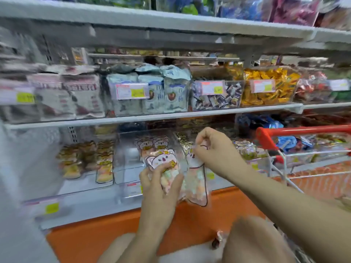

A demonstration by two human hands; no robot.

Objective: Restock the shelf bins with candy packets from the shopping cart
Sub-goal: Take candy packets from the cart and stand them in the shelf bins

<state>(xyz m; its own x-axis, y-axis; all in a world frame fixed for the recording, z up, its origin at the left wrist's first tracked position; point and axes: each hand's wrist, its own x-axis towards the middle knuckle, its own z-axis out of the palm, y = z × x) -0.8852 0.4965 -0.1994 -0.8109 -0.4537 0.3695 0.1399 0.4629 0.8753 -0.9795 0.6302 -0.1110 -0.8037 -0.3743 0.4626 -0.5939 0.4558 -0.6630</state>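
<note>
Nothing fully legible; blur smears all print. Price label [263,86] on front of yellow-sweets bin [284,88]: pink header, yellow patch, no readable figures. Second label [212,87] just left of that bin: faint digits (maybe a "4", unsure). Third label [132,91] farther left, on pale blue bags [175,92]: yellow sticker, unreadable. White bags [81,95] far left of bin: big dark block letters, word not resolvable. Bear-face packet [163,162] and neighbouring packet [196,179], below-left of bin: cartoon print only, no words readable.
</note>
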